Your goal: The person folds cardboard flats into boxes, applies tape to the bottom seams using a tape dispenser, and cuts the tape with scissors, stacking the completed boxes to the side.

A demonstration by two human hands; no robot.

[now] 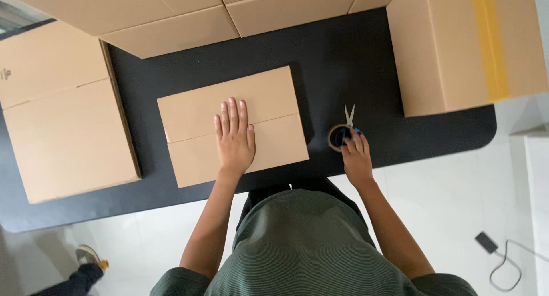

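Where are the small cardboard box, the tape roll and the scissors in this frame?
small cardboard box [274, 96]: head view, bare top flap above the left hand.
tape roll [332, 137]: head view, left edge of the brown ring.
scissors [349, 114]: head view, the metal blades.

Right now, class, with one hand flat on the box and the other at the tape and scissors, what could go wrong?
1. The right hand reaches the tape where the scissors lie against it; fingers could catch the blades.
2. The left hand alone presses the box flaps; lifting it may let them spring open.
3. The tape sits near the table edge and might get knocked off.
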